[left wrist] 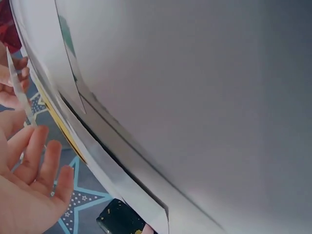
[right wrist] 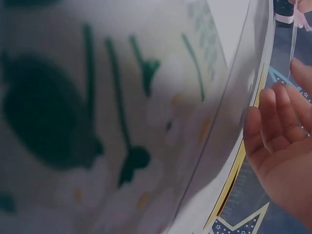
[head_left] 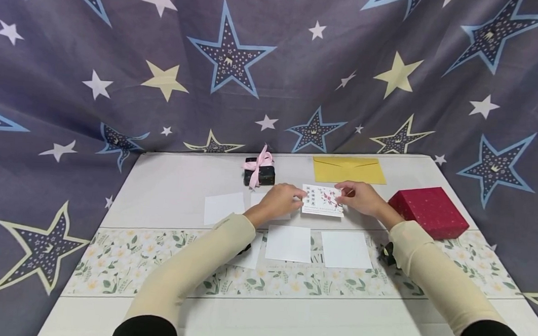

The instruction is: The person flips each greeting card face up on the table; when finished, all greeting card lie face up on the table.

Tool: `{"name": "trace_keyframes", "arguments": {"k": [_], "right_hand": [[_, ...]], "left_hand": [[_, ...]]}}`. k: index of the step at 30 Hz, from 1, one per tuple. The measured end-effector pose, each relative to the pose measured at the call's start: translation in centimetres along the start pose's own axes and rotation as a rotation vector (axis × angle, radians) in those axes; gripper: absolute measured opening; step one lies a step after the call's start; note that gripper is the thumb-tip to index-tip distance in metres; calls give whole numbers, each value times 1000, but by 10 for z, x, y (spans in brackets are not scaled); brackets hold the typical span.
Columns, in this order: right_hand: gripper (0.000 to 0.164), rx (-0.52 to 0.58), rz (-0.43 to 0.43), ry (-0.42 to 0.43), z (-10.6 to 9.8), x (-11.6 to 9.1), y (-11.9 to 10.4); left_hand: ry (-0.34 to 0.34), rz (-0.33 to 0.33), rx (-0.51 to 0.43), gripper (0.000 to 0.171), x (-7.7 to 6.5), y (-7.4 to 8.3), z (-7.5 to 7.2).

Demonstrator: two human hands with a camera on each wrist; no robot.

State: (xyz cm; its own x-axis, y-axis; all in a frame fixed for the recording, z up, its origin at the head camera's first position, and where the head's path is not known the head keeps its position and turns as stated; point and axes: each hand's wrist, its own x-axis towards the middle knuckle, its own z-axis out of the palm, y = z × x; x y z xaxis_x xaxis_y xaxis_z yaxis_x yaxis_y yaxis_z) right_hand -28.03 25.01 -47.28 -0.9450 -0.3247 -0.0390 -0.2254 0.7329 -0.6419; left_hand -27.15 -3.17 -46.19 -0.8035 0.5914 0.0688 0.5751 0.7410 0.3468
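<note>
A white card [head_left: 322, 200] printed with a red blossom branch and dark characters is held between both hands, tilted up above the table. My left hand [head_left: 280, 201] pinches its left edge between thumb and fingers. At the opposite edge, my right hand [head_left: 362, 197] pinches the card near its upper corner. The left wrist view shows the card [left wrist: 18, 90] nearly edge-on, with the left hand's [left wrist: 31, 180] other fingers spread. Seen from the right wrist, the right hand [right wrist: 282, 141] is at the thin edge of the card. Blank white squares [head_left: 288, 244] lie below the hands.
More white squares [head_left: 346, 249] lie around, some partly hidden by the left arm. Behind stand a black box [head_left: 266, 176] with a pink ribbon bow [head_left: 261, 162] and a yellow envelope [head_left: 348, 173]. A red box [head_left: 431, 212] sits beside the right forearm. A starred curtain [head_left: 274, 77] hangs behind.
</note>
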Motion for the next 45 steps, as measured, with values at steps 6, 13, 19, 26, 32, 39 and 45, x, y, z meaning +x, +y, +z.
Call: {"name": "trace_keyframes", "arguments": {"k": [6, 13, 19, 26, 32, 39, 45], "right_hand": [[54, -56, -5, -60, -3, 3, 0], [58, -125, 1, -92, -4, 5, 3], [59, -168, -2, -97, -3, 7, 5], [55, -247, -18, -95, -1, 8, 7], [49, -284, -8, -103, 1, 7, 5], [50, -288, 2, -119, 0, 4, 3], [47, -282, -33, -97, -5, 1, 2]], "left_hand": [[-70, -29, 46, 39, 6, 3, 2], [-82, -16, 125, 45, 11, 8, 10], [-108, -47, 164, 50, 13, 13, 14], [-164, -50, 229, 48, 14, 18, 14], [-201, -49, 245, 46, 13, 22, 12], [-208, -40, 248, 48, 10, 23, 10], [-186, -25, 254, 48, 4, 17, 2]]}}
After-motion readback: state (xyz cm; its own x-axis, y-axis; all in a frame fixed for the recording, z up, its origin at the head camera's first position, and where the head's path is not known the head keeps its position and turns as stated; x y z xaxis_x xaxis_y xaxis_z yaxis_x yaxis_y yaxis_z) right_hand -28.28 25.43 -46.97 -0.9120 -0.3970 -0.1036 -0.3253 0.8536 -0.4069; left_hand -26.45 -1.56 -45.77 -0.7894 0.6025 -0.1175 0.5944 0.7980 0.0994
